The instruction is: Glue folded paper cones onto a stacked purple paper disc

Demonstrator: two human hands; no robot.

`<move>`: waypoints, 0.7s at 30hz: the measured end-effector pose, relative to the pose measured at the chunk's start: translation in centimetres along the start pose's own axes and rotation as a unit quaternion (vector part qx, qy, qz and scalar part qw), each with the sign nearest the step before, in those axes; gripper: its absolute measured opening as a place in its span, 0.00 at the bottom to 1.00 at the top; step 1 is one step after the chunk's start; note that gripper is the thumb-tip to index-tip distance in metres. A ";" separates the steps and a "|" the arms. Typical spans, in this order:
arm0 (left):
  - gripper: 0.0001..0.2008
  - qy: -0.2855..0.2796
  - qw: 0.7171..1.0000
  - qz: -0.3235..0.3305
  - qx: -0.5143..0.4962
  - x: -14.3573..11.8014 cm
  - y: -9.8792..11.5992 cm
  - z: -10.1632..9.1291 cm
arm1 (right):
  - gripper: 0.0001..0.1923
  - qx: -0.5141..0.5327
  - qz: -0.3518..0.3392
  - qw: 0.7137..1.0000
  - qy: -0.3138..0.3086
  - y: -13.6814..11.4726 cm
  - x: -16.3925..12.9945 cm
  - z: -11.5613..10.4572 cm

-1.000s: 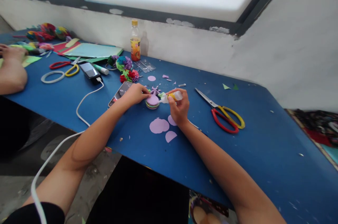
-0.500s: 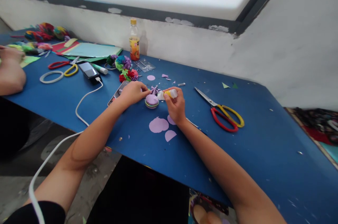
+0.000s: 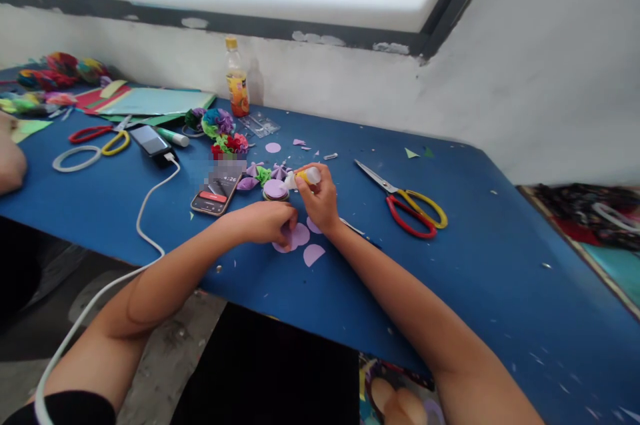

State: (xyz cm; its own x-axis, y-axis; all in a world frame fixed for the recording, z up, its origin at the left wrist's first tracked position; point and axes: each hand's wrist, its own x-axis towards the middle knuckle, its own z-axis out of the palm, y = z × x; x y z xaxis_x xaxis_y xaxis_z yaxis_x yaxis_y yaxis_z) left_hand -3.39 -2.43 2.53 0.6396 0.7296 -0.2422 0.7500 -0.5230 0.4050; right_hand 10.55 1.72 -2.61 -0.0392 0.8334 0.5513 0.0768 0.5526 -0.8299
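Note:
My right hand (image 3: 320, 201) grips a small glue bottle (image 3: 306, 177) with a yellow band, its tip pointing left toward a stack of round paper discs (image 3: 275, 189) topped in lilac. My left hand (image 3: 267, 223) rests on the blue table (image 3: 500, 265), fingertips on a lilac paper circle (image 3: 299, 235). Another lilac half-circle (image 3: 313, 254) lies just beside it. Folded lilac and green paper pieces (image 3: 260, 175) sit behind the disc stack.
A phone (image 3: 217, 189) lies left of the discs. Red and yellow scissors (image 3: 410, 207) lie to the right. Further back stand a drink bottle (image 3: 237, 87), paper flowers (image 3: 220, 128), a second phone on a white cable (image 3: 150, 141), another pair of scissors (image 3: 100, 138) and coloured sheets (image 3: 150, 101). Another person's arm (image 3: 10, 161) is at far left.
My left hand left the disc stack and came toward me onto the lilac paper circle. My right hand kept the glue bottle by the stack. The view shifted slightly.

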 end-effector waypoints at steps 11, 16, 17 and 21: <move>0.15 -0.042 0.999 -0.016 -0.011 -0.1 -0.8 -0.4 | 0.11 0.008 0.004 1.000 -0.004 -0.3 0.0 0.0; 0.17 -0.043 0.997 -0.009 -0.056 -0.1 -1.1 -0.5 | 0.11 0.008 0.009 1.000 -0.006 -0.3 -0.1 0.0; 0.18 -0.042 0.996 -0.004 -0.075 -0.1 -1.3 -0.5 | 0.11 0.005 0.010 1.000 -0.006 -0.4 -0.1 -0.1; 0.10 -0.019 0.992 0.029 -0.119 -0.4 -2.3 -1.2 | 0.10 -0.007 0.008 1.000 -0.004 -0.5 -0.1 -0.1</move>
State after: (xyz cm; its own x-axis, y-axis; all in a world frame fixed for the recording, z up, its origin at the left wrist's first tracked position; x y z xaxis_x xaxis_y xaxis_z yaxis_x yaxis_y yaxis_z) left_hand -5.59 -0.99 2.78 0.6892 0.6822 -0.2443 0.6543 -0.4409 0.6144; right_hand 10.63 1.37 -2.25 -0.0450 0.8420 0.5377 0.0922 0.5394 -0.8370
